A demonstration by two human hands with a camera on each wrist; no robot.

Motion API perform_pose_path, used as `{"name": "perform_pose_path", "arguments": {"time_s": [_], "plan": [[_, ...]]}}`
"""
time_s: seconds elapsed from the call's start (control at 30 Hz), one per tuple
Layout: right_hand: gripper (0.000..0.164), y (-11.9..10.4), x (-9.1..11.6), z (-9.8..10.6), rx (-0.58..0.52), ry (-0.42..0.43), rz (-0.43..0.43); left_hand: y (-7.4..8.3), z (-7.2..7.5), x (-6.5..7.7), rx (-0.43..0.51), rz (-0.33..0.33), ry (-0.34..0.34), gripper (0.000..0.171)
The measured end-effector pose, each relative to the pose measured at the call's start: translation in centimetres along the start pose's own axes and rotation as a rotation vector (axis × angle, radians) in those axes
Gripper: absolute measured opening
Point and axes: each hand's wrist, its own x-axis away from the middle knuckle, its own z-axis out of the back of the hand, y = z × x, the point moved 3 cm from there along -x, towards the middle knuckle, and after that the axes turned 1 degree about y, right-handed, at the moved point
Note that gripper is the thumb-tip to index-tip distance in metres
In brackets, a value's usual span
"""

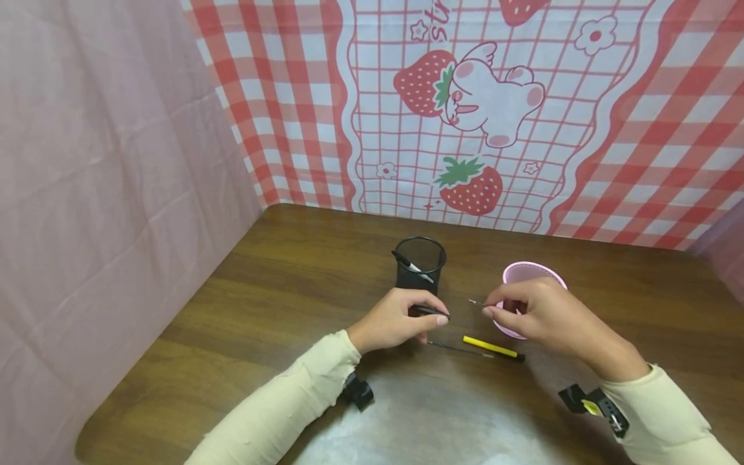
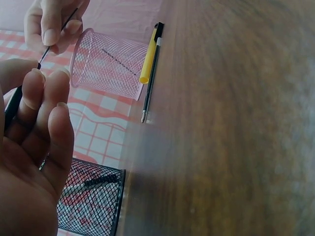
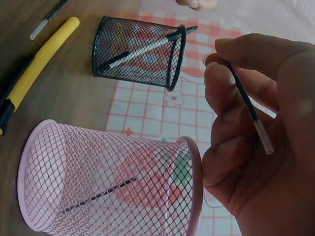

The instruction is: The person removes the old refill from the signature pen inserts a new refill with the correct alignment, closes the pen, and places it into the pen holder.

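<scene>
Grip of the right hand point(image 1: 546, 315) — thumb and fingers pinching a slim dark refill point(image 3: 243, 91) with a clear tail — holds it above the tabletop point(image 1: 279, 278), near the pink mesh cup point(image 3: 196, 196). Its bare tip points toward the left hand point(image 1: 392, 320), whose thumb and fingers pinch a black pen barrel point(image 2: 13, 109); in the head view a small gap separates the two. Below them, a second refill point(image 1: 459, 349) lies on the tabletop just beside a yellow pen-like item point(image 1: 491, 347) with a black end. Inside the pink cup leans a thin dark rod point(image 3: 98, 195). Beyond the left hand stands a black mesh cup point(image 3: 147, 54) — a black-and-white pen point(image 1: 414, 266) slants in it. Strawberry-printed cloth point(image 1: 372, 129) hangs behind.
</scene>
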Motion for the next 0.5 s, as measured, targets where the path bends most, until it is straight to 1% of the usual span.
{"name": "perform_pose_path", "arguments": {"time_s": [0.23, 0.5], "plan": [[0.014, -0.30, 0.02, -0.36, -0.011, -0.014, 0.042, 0.01, -0.10, -0.02, 0.003, -0.010, 0.004, 0.014], [0.023, -0.57, -0.09, -0.80, -0.031, -0.021, 0.118, 0.14, -0.04, -0.01, -0.004, -0.025, 0.012, 0.019]]}}
